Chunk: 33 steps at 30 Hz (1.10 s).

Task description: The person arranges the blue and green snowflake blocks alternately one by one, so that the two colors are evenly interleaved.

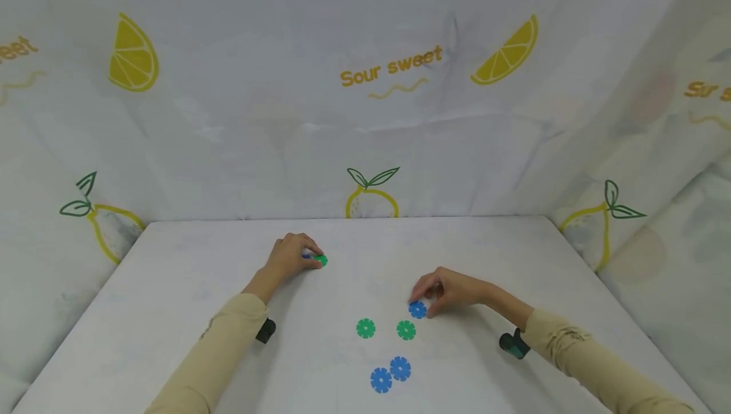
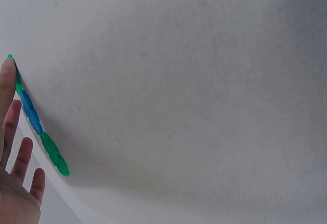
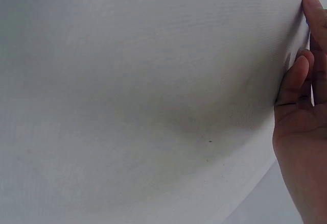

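At the far left-centre of the table, my left hand point(image 1: 292, 255) pinches a green notched disc point(image 1: 323, 261) between thumb and fingertips. The left wrist view shows it edge-on in a row with a blue disc point(image 2: 31, 113) and another green disc point(image 2: 54, 155); these look joined. The other fingers of that hand spread beside the row. Nearer and to the right, my right hand point(image 1: 454, 289) pinches a blue notched disc point(image 1: 417, 310) at its edges, low over the table. Only a bit of this disc shows past the fingertip in the right wrist view.
Two loose green discs point(image 1: 366, 328) lie on the white table point(image 1: 171, 312) left of and below the right hand. Closer to me, two blue discs point(image 1: 381, 380) lie touching or nearly so. A lemon-print white cloth point(image 1: 257, 147) stands behind and at the sides.
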Tool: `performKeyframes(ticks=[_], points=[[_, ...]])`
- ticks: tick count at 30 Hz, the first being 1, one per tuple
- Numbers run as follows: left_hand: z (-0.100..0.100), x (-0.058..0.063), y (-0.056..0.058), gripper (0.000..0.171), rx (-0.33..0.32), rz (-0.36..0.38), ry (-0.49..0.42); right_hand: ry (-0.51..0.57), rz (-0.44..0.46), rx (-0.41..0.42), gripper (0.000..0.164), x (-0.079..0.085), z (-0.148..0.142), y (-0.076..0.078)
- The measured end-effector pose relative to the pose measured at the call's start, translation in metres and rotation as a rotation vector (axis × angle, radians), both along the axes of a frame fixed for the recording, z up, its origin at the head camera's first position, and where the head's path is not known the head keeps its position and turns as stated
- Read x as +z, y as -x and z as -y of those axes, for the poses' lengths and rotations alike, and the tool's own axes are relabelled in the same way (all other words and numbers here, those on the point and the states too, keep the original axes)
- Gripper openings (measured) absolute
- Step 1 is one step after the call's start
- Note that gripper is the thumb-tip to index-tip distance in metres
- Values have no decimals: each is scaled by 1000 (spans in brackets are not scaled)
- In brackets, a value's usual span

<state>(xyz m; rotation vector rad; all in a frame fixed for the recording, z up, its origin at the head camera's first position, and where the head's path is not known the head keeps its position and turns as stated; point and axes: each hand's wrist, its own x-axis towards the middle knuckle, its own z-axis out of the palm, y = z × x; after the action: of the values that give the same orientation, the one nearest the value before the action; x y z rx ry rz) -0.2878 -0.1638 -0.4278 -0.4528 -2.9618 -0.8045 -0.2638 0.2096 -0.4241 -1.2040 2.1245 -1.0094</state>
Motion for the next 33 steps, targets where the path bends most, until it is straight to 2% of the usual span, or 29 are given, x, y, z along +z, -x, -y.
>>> performKeyframes(ticks=[11, 20, 24, 27, 30, 33], points=[[1, -3, -2, 20, 3, -18, -22, 9, -44, 32, 28, -4, 0, -1], [0, -3, -2, 20, 2, -22, -27, -37, -69, -91, 24, -6, -1, -4], [1, -4, -1, 19, 3, -22, -27, 3, -42, -144, 24, -7, -6, -3], [2, -4, -1, 18, -7, -33, -39, 49, 17, -195, 25, -9, -8, -4], [3, -2, -3, 18, -25, -63, -45, 79, 51, -262, 26, -10, -9, -8], [4, 0, -4, 18, -39, -73, -41, 96, 47, -344, 26, -7, -8, -15]])
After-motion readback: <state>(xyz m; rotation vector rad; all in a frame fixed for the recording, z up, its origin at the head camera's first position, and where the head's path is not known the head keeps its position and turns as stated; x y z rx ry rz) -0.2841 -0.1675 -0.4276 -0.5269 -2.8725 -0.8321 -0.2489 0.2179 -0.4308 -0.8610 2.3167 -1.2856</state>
